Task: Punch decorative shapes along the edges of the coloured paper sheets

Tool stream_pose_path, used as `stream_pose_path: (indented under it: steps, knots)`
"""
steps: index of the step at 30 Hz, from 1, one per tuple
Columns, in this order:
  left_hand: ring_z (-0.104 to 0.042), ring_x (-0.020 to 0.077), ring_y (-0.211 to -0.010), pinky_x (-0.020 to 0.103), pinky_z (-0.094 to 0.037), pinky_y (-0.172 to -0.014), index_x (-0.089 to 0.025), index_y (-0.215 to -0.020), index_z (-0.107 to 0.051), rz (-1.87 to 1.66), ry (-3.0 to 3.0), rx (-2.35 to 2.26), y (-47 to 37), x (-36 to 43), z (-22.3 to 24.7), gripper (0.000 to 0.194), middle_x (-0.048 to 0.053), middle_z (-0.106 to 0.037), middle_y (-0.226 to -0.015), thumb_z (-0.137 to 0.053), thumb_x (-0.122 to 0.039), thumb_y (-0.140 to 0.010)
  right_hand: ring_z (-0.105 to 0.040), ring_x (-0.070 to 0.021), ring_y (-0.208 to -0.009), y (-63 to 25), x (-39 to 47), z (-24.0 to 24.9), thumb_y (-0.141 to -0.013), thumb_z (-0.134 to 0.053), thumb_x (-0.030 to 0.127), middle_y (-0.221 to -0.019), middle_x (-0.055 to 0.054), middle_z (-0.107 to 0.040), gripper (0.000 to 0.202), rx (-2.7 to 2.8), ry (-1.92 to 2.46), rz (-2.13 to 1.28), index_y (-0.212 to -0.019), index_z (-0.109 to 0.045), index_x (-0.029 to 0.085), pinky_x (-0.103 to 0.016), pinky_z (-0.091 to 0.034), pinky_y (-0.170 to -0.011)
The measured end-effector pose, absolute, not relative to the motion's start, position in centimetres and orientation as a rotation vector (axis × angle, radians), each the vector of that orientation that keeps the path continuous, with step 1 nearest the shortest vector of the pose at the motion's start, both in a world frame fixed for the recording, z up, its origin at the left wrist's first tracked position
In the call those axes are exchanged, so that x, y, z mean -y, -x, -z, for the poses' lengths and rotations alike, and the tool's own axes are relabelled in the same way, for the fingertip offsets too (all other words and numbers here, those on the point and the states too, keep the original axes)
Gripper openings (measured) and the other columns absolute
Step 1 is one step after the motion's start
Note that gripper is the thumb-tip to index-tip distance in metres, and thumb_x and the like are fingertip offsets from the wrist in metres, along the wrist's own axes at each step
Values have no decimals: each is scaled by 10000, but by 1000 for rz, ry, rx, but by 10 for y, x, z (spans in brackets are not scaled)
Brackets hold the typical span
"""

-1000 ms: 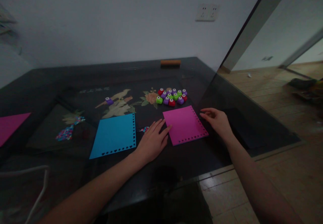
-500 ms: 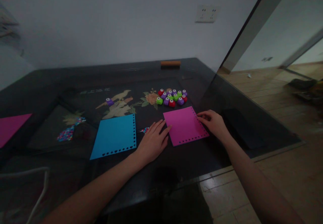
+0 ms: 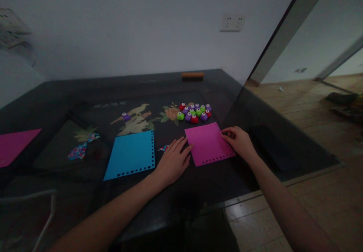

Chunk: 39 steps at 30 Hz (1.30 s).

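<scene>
A pink sheet of paper point(image 3: 208, 143) lies on the dark tabletop, with small cut-out shapes along its right and bottom edges. My left hand point(image 3: 175, 161) rests flat beside it, fingers spread, the thumb touching the sheet's left edge. At the opposite edge, my right hand point(image 3: 239, 142) is closed, its thumb and fingertips pinching the paper. A blue sheet point(image 3: 132, 153) with similar holes lies left of my left hand. Part of a small pile of coloured paper bits point(image 3: 163, 148) shows near my left fingers. Behind the pink sheet stand several red, green and purple mini hole punches point(image 3: 194, 112).
A lone purple punch point(image 3: 125, 117) stands behind the blue sheet. More paper bits point(image 3: 78, 151) lie at the left, near another pink sheet point(image 3: 17, 146). A brown roll point(image 3: 193, 75) lies by the wall. A dark flat object point(image 3: 273, 146) lies at the right.
The camera view has shifted slightly, so everything sits a little lower in the picture. Both hands keep their places at the pink sheet.
</scene>
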<state>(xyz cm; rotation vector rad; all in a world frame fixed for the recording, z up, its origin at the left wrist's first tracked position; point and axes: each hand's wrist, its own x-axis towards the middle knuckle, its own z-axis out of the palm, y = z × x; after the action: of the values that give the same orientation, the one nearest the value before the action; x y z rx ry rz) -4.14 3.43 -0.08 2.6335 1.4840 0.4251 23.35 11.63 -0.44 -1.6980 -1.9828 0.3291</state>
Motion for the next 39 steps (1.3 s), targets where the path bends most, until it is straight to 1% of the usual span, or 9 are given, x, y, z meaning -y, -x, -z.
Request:
stream_pose_path:
  steps: [4, 8, 13, 17, 23, 28, 32, 35, 39]
  knots:
    - [-350, 280, -1326, 464, -306, -1084, -175, -1302, -475, -436, -2624, -1508, 41, -34, 1, 414, 160, -414, -1415, -465, -219, -891, -503, -157, -611, -233, -116, 2, -763, -599, 319, -706, -17, -518, 195, 1996, 1703, -306, -869, -692, 185, -289, -391, -590]
    - [-337, 291, -1334, 469, -303, -1084, -160, -1300, -472, -447, -2646, -1505, 40, -32, -7, 426, 180, -399, -1423, -487, -281, -892, -512, -168, -611, -234, -116, 0, -771, -578, 390, -700, -28, -546, 257, 1953, 1697, -320, -860, -692, 177, -300, -395, -586]
    - [-362, 244, -1323, 457, -275, -1102, -210, -1313, -449, -515, -2610, -1488, 59, -35, -37, 419, 111, -414, -1428, -469, -291, -903, -551, -189, -657, -239, -118, 2, -757, -554, 431, -741, -52, -605, 302, 1868, 1665, -369, -843, -686, 173, -321, -424, -625]
    - [-474, 210, -1229, 409, -381, -1034, -230, -1252, -506, -666, -2461, -1573, 115, -46, -50, 351, 69, -516, -1335, -424, -283, -915, -580, -206, -701, -242, -119, 3, -738, -556, 458, -786, -67, -640, 331, 1827, 1631, -420, -850, -682, 172, -336, -441, -655]
    - [-564, 243, -1097, 447, -428, -964, -182, -1110, -591, -868, -2185, -1947, 230, -57, -27, 296, 95, -626, -1143, -440, -267, -871, -606, -222, -751, -228, -115, -17, -725, -573, 433, -832, -76, -657, 310, 1789, 1543, -467, -869, -678, 178, -349, -469, -678]
    - [-594, 249, -1031, 424, -459, -912, -176, -1061, -619, -838, -2170, -1962, 263, -54, -21, 285, 97, -645, -1090, -446, -267, -853, -615, -214, -760, -181, -108, -50, -758, -583, 394, -848, -66, -663, 257, 1956, 1348, -523, -888, -681, 195, -342, -477, -672]
    - [-581, 255, -1044, 422, -442, -924, -169, -1069, -616, -785, -2161, -1941, 264, -51, -23, 297, 103, -630, -1100, -453, -293, -854, -620, -190, -810, -115, -114, -63, -772, -599, 262, -914, -59, -673, 165, 2162, 1144, -621, -908, -660, 193, -334, -479, -744]
    - [-568, 260, -1061, 415, -432, -928, -171, -1101, -602, -714, -2139, -1892, 268, -51, -21, 333, 105, -617, -1116, -493, -344, -839, -621, -183, -820, -60, -124, -59, -764, -627, 214, -934, -62, -676, 193, 2384, 1118, -657, -952, -652, 180, -308, -476, -718]
    - [-535, 268, -1095, 413, -404, -953, -166, -1154, -566, -629, -2102, -1856, 274, -51, -14, 455, 110, -585, -1158, -575, -444, -793, -618, -226, -893, -5, -133, -46, -755, -667, 276, -986, -95, -663, 292, 2602, 1191, -591, -1024, -639, 168, -334, -470, -738]
